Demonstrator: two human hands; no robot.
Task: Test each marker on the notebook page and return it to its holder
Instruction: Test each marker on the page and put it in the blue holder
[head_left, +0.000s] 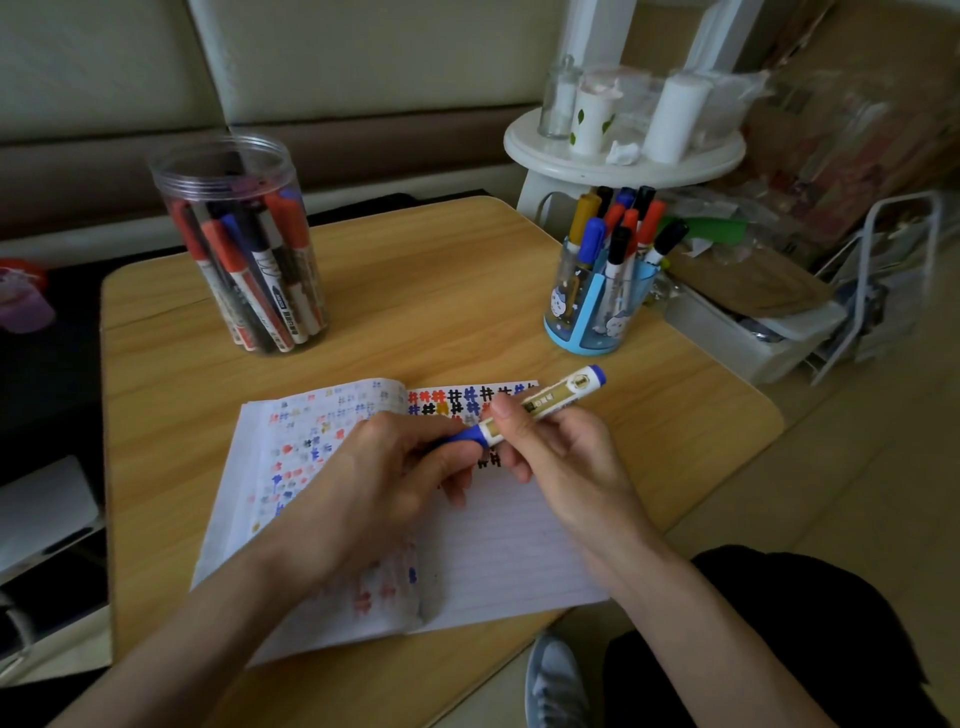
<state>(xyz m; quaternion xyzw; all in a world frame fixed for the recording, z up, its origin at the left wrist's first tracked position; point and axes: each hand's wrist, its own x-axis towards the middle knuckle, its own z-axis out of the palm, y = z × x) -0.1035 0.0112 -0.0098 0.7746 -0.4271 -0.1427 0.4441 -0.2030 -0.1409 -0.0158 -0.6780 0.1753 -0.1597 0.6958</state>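
Head: left hand grips marker cap, right hand its barrel.

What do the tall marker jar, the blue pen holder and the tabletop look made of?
Tall marker jar: clear, glossy rigid plastic; the markers show through and the rim is threaded.
Blue pen holder: translucent blue plastic with printed cartoon figures.
Tabletop: matte, light wood-grain surface, probably laminate; solid wood can't be ruled out.
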